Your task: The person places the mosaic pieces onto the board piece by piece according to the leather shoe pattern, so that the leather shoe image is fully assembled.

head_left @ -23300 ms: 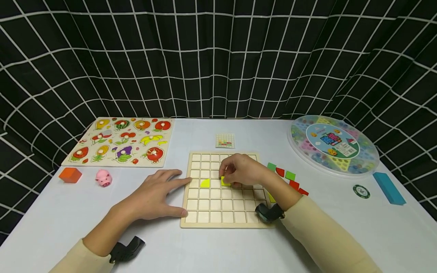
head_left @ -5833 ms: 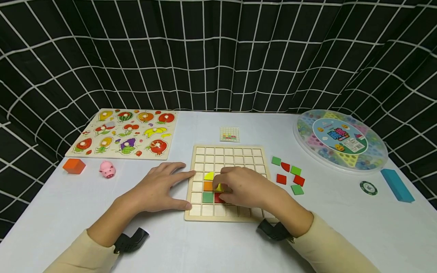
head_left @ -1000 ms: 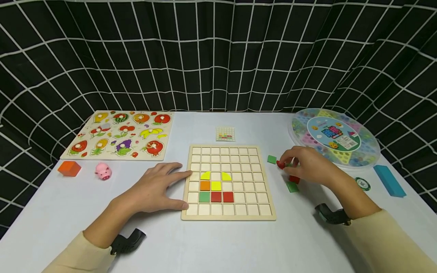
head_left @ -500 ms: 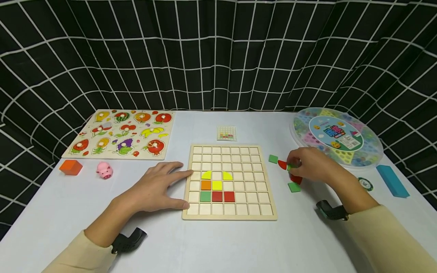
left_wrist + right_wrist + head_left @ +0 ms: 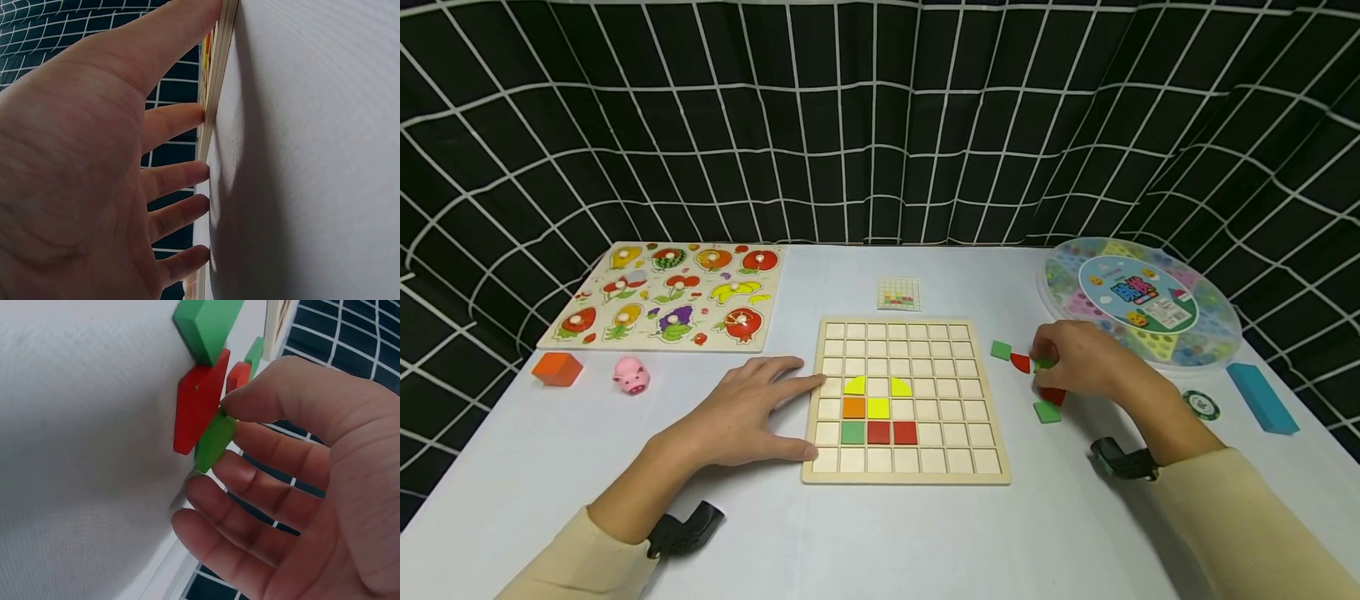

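A wooden grid board lies on the table with colored tiles in some cells: two yellow quarter-rounds, an orange square, a yellow square, a green square and two red squares. My left hand rests at its left edge, fingers extended, with index finger and thumb touching the rim. Right of the board, my right hand pinches a light green tile between thumb and fingers, low at the table. Beside it lie a red tile, a green tile, a red quarter-round and another green square.
A small pattern card lies behind the board. At the left are a fruit puzzle, an orange block and a pink pig. At the right are a round bead case, a poker chip and a blue block.
Since the oldest frame, orange, green, red and more yellow tiles have come onto the board. Within the last second my right hand moved from the red quarter-round to the light green tile.
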`<action>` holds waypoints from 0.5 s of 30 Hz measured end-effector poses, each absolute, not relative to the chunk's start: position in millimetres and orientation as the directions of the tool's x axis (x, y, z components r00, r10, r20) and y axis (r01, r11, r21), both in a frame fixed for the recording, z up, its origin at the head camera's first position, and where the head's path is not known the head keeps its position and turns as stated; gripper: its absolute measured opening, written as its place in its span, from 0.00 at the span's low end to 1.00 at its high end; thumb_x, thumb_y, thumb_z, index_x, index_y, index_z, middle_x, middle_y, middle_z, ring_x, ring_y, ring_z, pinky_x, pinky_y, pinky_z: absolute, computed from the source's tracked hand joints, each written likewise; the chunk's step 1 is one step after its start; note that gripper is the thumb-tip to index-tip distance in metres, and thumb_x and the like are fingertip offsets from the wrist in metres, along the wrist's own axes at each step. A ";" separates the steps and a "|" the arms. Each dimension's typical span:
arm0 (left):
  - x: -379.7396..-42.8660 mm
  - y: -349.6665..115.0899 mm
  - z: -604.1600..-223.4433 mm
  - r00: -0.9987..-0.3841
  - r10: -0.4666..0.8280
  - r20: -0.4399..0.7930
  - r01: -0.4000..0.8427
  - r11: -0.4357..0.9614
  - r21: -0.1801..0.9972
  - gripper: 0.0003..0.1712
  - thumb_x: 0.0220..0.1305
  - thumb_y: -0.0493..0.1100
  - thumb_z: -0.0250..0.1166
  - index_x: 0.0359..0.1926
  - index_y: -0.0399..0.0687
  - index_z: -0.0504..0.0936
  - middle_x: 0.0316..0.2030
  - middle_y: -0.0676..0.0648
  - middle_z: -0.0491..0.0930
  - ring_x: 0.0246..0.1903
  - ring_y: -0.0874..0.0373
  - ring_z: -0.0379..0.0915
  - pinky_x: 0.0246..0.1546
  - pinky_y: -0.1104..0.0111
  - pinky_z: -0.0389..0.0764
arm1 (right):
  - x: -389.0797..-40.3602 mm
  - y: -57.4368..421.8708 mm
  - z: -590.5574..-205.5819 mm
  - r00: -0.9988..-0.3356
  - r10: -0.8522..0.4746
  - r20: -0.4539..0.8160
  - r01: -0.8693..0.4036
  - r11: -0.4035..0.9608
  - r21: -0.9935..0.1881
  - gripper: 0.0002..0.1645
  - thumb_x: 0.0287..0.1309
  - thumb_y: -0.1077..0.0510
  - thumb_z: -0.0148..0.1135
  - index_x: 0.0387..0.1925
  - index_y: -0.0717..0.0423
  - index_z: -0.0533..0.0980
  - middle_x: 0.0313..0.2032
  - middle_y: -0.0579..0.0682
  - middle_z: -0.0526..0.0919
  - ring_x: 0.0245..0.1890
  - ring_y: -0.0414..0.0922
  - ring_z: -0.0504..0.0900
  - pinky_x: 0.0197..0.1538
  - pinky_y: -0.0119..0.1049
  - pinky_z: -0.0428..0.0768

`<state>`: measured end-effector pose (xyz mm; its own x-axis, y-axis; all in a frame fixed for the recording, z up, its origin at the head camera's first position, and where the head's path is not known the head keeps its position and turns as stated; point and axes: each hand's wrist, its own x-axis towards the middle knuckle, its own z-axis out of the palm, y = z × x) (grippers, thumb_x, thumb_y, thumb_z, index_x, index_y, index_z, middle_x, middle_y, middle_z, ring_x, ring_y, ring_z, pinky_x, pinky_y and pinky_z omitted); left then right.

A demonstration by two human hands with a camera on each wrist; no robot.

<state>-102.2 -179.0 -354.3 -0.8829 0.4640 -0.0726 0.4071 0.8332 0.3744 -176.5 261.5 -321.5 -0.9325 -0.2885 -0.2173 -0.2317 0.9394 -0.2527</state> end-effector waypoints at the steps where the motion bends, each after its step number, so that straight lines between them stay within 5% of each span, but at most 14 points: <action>1: -102.1 -179.0 -354.4 -0.883 0.463 -0.073 0.406 0.834 0.374 0.51 0.49 0.71 0.75 0.74 0.67 0.71 0.75 0.45 0.64 0.75 0.42 0.56 0.72 0.39 0.60 | -176.4 261.8 -321.3 -0.933 -0.288 -0.215 -0.232 0.940 -0.252 0.19 0.49 0.54 0.76 0.42 0.58 0.83 0.33 0.49 0.83 0.33 0.47 0.76 0.37 0.41 0.80; 15: -102.4 -179.7 -355.1 -0.885 0.462 -0.065 0.409 0.835 0.369 0.51 0.49 0.70 0.76 0.74 0.67 0.72 0.75 0.46 0.64 0.75 0.42 0.56 0.71 0.40 0.61 | -172.5 259.2 -318.8 -0.938 -0.303 -0.169 -0.250 0.928 -0.275 0.15 0.49 0.56 0.74 0.39 0.57 0.84 0.33 0.50 0.82 0.32 0.46 0.76 0.33 0.35 0.77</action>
<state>-102.4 -179.7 -355.1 -0.8846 0.4617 -0.0653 0.4085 0.8350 0.3687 -172.5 259.2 -318.8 -0.9379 -0.3028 -0.1694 -0.2501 0.9283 -0.2751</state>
